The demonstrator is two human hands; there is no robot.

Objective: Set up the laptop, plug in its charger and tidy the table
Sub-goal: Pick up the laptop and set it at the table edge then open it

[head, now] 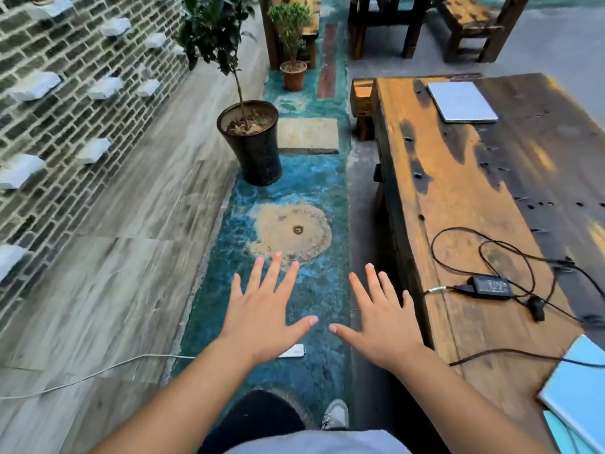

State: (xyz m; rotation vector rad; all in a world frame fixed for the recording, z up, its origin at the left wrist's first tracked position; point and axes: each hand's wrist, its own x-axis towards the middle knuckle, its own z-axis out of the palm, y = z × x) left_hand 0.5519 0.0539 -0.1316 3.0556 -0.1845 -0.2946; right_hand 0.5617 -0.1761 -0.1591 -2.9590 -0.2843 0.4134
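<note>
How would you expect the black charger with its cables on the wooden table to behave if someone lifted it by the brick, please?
The charger brick looks like a rigid, compact block, so it should probably lift cleanly. Its thin black cable lies in loose loops across the table, so it would likely hang floppy, trail and perhaps snag. The cable at its left end might tug back.

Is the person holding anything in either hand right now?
No. The left hand and right hand are both spread flat in the air above the floor, fingers straight, holding nothing. The charger lies untouched on the table.
</note>
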